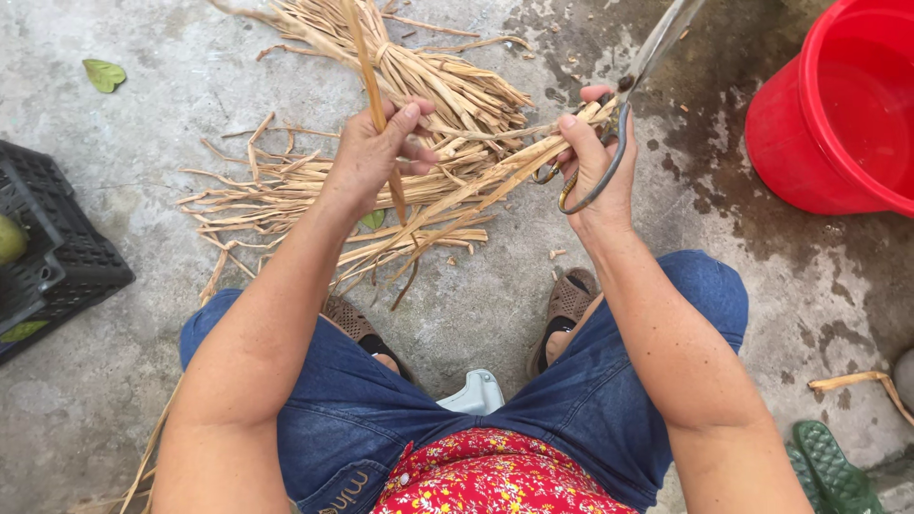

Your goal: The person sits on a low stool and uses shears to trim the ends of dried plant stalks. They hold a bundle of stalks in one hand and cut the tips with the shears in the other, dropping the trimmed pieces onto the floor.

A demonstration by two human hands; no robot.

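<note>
The ground is rough grey concrete [114, 152], stained dark and damp toward the upper right. Far out to the left of the left hand sits a black plastic crate [57, 257] at the picture's edge, and a green leaf [103, 73] lies on the concrete above it.

The left hand [371, 157] is raised over the ground, forearm running up from the lower left, fingers curled shut around a single tan fibre strip [373, 95] that stands nearly upright through the fist. Beneath and beyond this hand lies a heap of dried tan fibre strips [286, 190], some tied into a bundle [419, 67] further away.

Just to the right, the right hand [595, 162] is closed on the looped handles of a pair of metal scissors [638, 67], whose blades point up and away; its fingers also pinch a few strips [514, 162] that slant down toward the left hand. The two hands are near each other, not touching.

Well to the right of the right hand stands a red bucket [838, 114]. Below both hands are sandalled feet and blue denim-covered knees.
</note>
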